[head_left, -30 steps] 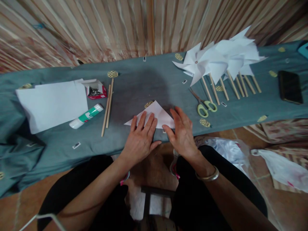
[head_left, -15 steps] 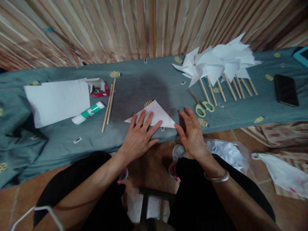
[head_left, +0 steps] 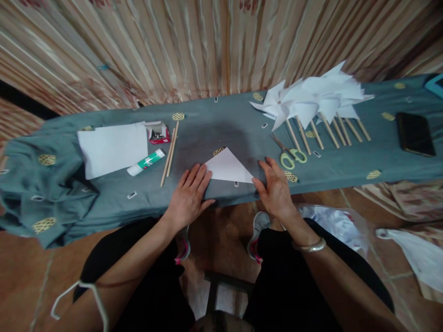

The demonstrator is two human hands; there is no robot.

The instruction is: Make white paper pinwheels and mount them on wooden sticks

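A white sheet of paper [head_left: 230, 165], folded into a triangle, lies on the cloth-covered table in front of me. My left hand [head_left: 190, 196] rests flat over its left corner, fingers stretched out and covering that tip. At the opposite corner, the thumb of my right hand [head_left: 277, 189] touches the paper's tip. The other fingers of that hand are spread on the cloth, apart from the thumb. Just beyond the right hand are scissors [head_left: 292, 157] with light green handles, blades pointing away.
Paper pinwheels [head_left: 311, 99] on wooden sticks lie at the back right, near a dark phone [head_left: 415, 133]. On the left are white sheets [head_left: 114, 150], a glue stick [head_left: 147, 162], a red box of small metal pins [head_left: 159, 133] and two wooden sticks [head_left: 169, 154].
My left hand has slid left across the folded paper, from its middle to the left corner. The right hand stays at the right corner. The view has shifted slightly.
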